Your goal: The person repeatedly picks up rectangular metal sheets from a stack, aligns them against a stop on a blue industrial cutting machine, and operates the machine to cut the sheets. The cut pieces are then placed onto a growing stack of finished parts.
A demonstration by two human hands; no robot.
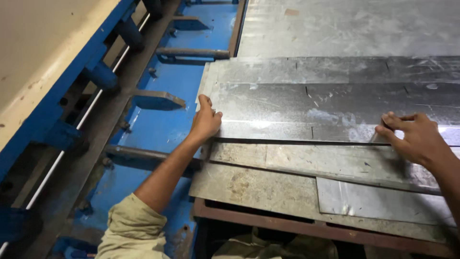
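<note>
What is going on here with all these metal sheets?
A person is handling a stack of grey metal sheets lying on a work surface beside a blue machine. The left hand grips the left edge of the upper sheet, thumb on top. The right hand rests on the sheets further right, fingertips at a sheet's near edge. More rusty sheets lie lower, nearer the person, overlapping each other.

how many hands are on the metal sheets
2. The left hand grips the top sheet at its left edge; the right hand presses on it near the right. No others visible.
</note>
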